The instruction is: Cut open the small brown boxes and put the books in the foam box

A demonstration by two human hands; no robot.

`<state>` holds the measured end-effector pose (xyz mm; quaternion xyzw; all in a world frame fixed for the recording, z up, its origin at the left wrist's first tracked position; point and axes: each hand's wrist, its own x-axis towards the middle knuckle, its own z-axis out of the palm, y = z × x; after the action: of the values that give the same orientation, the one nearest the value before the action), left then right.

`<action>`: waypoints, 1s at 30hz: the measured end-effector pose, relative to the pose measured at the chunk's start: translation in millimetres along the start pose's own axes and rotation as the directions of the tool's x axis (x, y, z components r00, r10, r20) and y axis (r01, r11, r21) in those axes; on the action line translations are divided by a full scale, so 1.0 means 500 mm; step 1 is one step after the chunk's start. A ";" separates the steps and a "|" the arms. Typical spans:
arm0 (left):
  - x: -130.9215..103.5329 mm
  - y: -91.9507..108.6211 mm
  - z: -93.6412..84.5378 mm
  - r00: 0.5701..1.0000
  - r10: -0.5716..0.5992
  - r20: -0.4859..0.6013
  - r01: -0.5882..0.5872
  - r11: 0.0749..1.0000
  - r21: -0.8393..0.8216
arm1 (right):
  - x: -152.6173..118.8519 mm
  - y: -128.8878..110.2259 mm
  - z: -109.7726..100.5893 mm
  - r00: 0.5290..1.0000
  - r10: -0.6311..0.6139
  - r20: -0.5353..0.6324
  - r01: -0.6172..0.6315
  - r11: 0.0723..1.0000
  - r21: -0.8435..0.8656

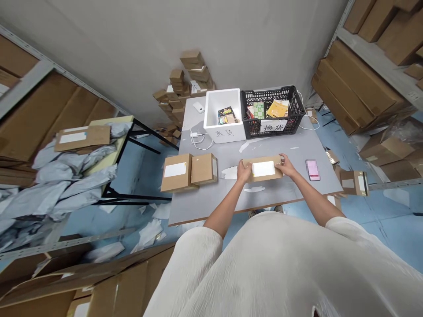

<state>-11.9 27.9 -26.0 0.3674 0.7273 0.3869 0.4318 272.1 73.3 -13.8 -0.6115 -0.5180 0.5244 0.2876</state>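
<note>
A flat cardboard box (264,177) with a white label (263,168) facing up is between my hands over the table. My left hand (243,171) grips its left end, thumb on top. At the opposite end, my right hand (286,165) holds the upper right corner with its fingers closed round the edge. Left of the box, two more cardboard boxes stand side by side: a larger labelled box (176,179) and a smaller box (202,168).
Behind my hands stand a white foam box (228,135) and a black plastic crate (246,125) with packets inside. A pink phone-like object (312,170) lies at the right on the grey table (191,207). Grey mailing bags (56,176) are heaped on the left.
</note>
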 end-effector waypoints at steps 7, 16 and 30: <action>-0.005 -0.015 -0.004 0.994 -0.091 -0.057 0.095 0.993 0.066 | -0.033 0.022 0.023 0.998 0.007 -0.067 -0.015 0.992 -0.122; -0.040 -0.102 -0.013 0.994 -0.111 0.008 0.108 0.981 0.160 | -0.049 0.094 0.035 0.980 0.084 -0.179 -0.117 0.977 -0.179; 0.008 -0.068 -0.009 0.988 -0.063 0.140 0.080 0.990 -0.119 | 0.002 0.067 0.025 0.995 0.088 0.037 -0.087 0.995 -0.043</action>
<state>-24.0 15.7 -55.7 0.3388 0.6836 0.3896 0.5159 271.3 61.7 -47.7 -0.6292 -0.5069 0.5374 0.2416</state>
